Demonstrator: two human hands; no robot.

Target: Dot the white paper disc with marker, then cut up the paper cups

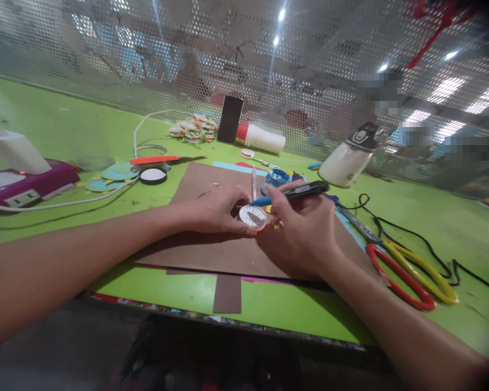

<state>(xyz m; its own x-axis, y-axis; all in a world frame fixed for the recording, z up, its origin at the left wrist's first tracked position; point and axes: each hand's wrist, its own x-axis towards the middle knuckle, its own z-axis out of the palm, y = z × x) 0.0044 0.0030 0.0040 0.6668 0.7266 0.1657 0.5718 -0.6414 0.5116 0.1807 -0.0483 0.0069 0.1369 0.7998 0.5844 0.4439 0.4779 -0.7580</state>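
Between the thumb and fingers of my left hand is a small round white disc. Dark marks like a clock dial and a grey patch cover its face, and its edge is reddish. My right hand grips a marker pen, blue toward the tip and black at the rear. The tip is at the disc's upper edge; I cannot tell whether it touches. Both hands are over a brown sheet. Just behind them stand an open jar with blue paint marks and a slim pale stick.
Scissors with red and yellow handles lie at right beside a black cord. Behind are a white bottle, a phone, a red-and-white tube and piled small discs. A purple power strip sits left, near an orange-handled tool.
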